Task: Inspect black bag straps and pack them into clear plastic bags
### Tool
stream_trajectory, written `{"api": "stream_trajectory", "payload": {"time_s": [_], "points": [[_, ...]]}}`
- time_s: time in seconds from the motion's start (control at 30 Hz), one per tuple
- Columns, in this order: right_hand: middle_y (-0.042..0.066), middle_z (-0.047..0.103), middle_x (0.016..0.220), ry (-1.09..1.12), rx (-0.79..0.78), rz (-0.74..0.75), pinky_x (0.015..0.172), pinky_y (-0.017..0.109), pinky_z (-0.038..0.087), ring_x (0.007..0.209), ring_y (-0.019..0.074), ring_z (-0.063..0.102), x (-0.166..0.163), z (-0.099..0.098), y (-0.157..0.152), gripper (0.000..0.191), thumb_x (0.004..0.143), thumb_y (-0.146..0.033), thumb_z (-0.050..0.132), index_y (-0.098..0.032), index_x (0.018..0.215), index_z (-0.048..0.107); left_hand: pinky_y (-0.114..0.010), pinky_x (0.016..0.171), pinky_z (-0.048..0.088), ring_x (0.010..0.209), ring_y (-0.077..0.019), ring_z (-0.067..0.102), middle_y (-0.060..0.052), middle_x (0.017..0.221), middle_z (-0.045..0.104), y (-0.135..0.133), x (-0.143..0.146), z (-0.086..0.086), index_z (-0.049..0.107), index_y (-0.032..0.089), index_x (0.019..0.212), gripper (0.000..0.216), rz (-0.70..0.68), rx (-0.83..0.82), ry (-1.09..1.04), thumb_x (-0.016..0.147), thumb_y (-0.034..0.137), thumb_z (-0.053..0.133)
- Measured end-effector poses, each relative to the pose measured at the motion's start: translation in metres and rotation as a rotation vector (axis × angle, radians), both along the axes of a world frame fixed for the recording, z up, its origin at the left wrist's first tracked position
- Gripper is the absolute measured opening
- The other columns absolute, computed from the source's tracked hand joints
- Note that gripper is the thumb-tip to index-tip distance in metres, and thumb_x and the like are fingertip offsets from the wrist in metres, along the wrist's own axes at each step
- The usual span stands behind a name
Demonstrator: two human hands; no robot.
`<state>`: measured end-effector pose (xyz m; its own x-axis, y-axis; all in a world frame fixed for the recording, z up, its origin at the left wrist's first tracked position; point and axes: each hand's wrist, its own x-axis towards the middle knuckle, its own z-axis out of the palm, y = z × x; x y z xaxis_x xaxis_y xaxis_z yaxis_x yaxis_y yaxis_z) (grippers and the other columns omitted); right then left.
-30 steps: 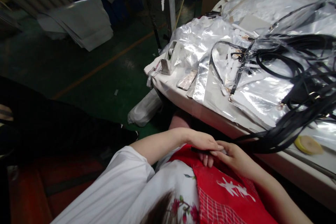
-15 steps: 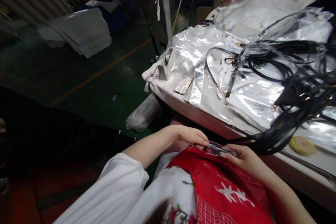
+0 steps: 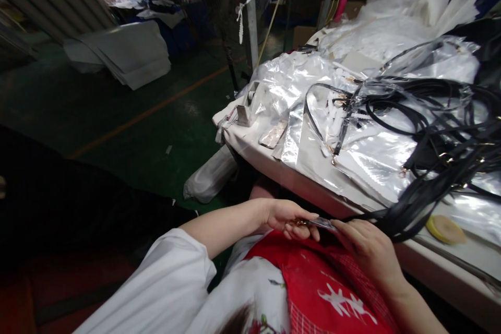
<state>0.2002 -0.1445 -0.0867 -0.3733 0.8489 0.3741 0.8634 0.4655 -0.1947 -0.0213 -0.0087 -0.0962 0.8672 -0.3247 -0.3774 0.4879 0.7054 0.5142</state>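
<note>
While your left hand [image 3: 293,219] curls with thumb and fingers pinched on one end of a small shiny packet [image 3: 324,223], your right hand [image 3: 368,248] has its fingers bent over the other end; its exact grip is partly hidden by its own back.

Item held: the packet, flat, plastic-looking, spanning the gap between your two hands, with gold-coloured metal [image 3: 300,223] at your left fingers.

Below both hands: your red apron [image 3: 309,292], white print on the front.

Just beyond your right hand: a bundle of black straps [image 3: 413,206], drooping over the edge of the white table [image 3: 254,154]. To the right of that hand: a round yellow-rimmed piece [image 3: 445,229].

Ahead of your left hand, well apart: a phone [image 3: 273,134], lying flat; past it, a grey dispenser-like box [image 3: 250,104] and crumpled clear plastic [image 3: 289,75].

Left of and beyond your left hand, on the floor: a long plastic-wrapped bundle [image 3: 211,175].
</note>
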Motion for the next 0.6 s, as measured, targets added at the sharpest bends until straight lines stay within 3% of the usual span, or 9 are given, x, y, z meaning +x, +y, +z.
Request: {"api": "stream_trajectory", "payload": {"time_s": [0.23,0.37,0.5,0.6], "points": [[0.006,0.074,0.080,0.024,-0.016,-0.036,0.069,0.030,0.048,0.069,0.0186,0.067,0.000,-0.006,0.000,0.026,0.100,-0.030,0.048,-0.017,0.102,0.070,-0.017,0.038,0.021,0.038,-0.0052,0.021,0.006,0.050,0.036,-0.001,-0.004,0.004,0.066,0.015,0.079,0.032,0.084,0.075,0.010,0.081,0.047,0.071],[0.008,0.075,0.083,0.029,0.030,-0.032,0.069,0.031,0.049,0.070,0.0194,0.067,0.000,-0.005,0.003,0.025,0.100,-0.027,0.047,-0.016,0.104,0.070,-0.016,0.037,0.019,0.037,-0.0058,0.019,0.006,0.048,0.033,-0.005,-0.001,0.010,0.066,0.015,0.079,0.023,0.103,-0.058,0.024,0.085,0.037,0.065],[0.008,0.075,0.086,0.104,0.011,-0.055,0.072,0.032,0.050,0.072,0.0207,0.068,0.002,-0.003,0.010,0.023,0.098,-0.027,0.049,-0.019,0.107,0.070,-0.017,0.035,0.008,0.036,-0.0060,0.010,0.008,0.046,0.024,-0.010,0.001,0.021,0.069,0.011,0.084,0.029,0.103,-0.172,0.003,0.094,0.033,0.052],[0.009,0.075,0.100,0.301,-0.155,-0.198,0.076,0.031,0.053,0.084,0.0228,0.071,0.002,-0.012,0.014,0.031,0.092,-0.038,0.059,-0.020,0.117,0.064,-0.015,0.034,0.012,0.036,-0.0049,0.011,0.009,0.046,0.023,-0.004,-0.002,0.034,0.067,0.011,0.082,0.028,0.281,-0.173,-0.047,0.095,0.030,0.052]]}}
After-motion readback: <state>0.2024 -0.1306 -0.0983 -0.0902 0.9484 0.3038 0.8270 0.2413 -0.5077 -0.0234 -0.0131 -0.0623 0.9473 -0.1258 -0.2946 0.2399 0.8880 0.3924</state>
